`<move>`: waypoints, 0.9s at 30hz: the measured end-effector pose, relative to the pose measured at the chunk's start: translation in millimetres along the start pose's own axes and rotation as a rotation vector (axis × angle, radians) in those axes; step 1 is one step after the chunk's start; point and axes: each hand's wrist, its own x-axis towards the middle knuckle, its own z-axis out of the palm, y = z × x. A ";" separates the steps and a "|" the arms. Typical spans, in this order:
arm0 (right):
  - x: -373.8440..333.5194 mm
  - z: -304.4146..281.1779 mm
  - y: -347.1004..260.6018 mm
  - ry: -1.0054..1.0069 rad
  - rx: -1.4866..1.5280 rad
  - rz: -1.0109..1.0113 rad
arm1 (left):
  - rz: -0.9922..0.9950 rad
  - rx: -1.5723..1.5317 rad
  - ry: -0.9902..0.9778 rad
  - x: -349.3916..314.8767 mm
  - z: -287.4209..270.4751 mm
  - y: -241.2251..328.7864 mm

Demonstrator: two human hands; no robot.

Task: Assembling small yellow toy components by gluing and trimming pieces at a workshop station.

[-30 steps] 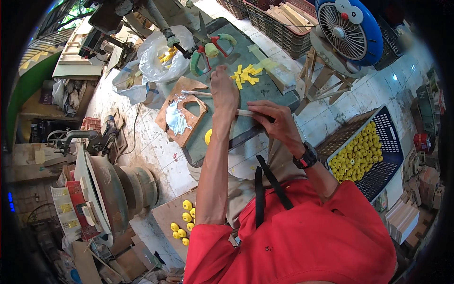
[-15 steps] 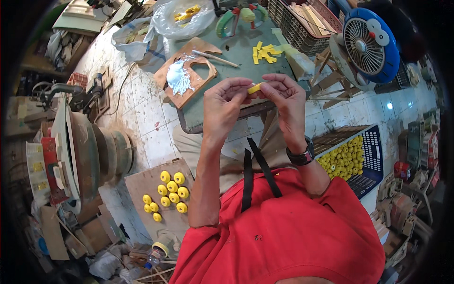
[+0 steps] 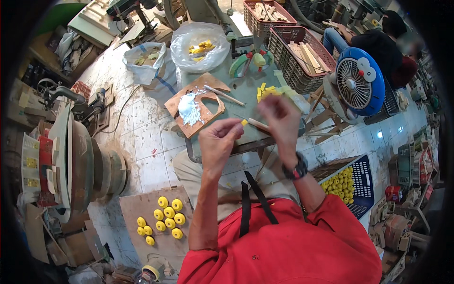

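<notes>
A small yellow piece (image 3: 244, 122) is pinched between the thumb and fingers of my left hand (image 3: 216, 142), over the near edge of the green-topped table (image 3: 246, 146). Away from it, my right hand (image 3: 279, 116) is smeared by motion close to a pile of small yellow pieces (image 3: 266, 90); its fingers are too blurred to read. A wooden-handled tool with a thin tip (image 3: 257, 125) appears to lie on the table, its handle end hidden by my right hand. Left of my hands, a wooden board (image 3: 213, 113) carries white paste (image 3: 189, 109) and a stick (image 3: 224, 95).
A plastic bag (image 3: 182, 49) of yellow pieces stands at the table's far side. Round yellow parts (image 3: 169, 212) sit on a board at lower left; more fill a dark crate (image 3: 364, 187) at right. A blue fan (image 3: 362, 81) and a seated person (image 3: 373, 49) are beyond.
My hands have come apart; the left keeps the small yellow piece while the right has moved off toward the pile. The view has shifted, showing more of the far side.
</notes>
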 end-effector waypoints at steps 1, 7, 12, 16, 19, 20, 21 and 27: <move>17.7 1.7 -0.2 0.120 0.060 -0.174 | -0.029 -0.081 0.026 0.0 -4.8 2.0; 96.4 27.3 10.1 0.179 -0.229 -0.399 | -0.068 -0.165 0.057 0.5 -32.2 17.0; 111.6 42.4 24.0 0.065 -0.077 -0.355 | -0.098 -0.281 0.025 -3.3 -48.4 26.7; 116.8 39.0 24.7 -0.013 0.109 -0.455 | -0.105 -0.382 -0.002 -6.8 -55.7 30.5; 110.8 35.5 9.4 0.045 0.373 -0.562 | -0.095 -0.398 0.022 -9.0 -54.4 30.6; 106.7 32.4 0.7 0.088 0.524 -0.593 | -0.086 -0.398 0.040 -9.9 -53.2 30.3; 102.5 27.6 -9.9 0.089 0.524 -0.589 | -0.090 -0.397 0.040 -10.7 -51.6 30.0; 22.5 -16.6 -45.4 -0.016 0.521 -0.496 | -0.035 -0.210 0.150 -19.6 -37.1 24.2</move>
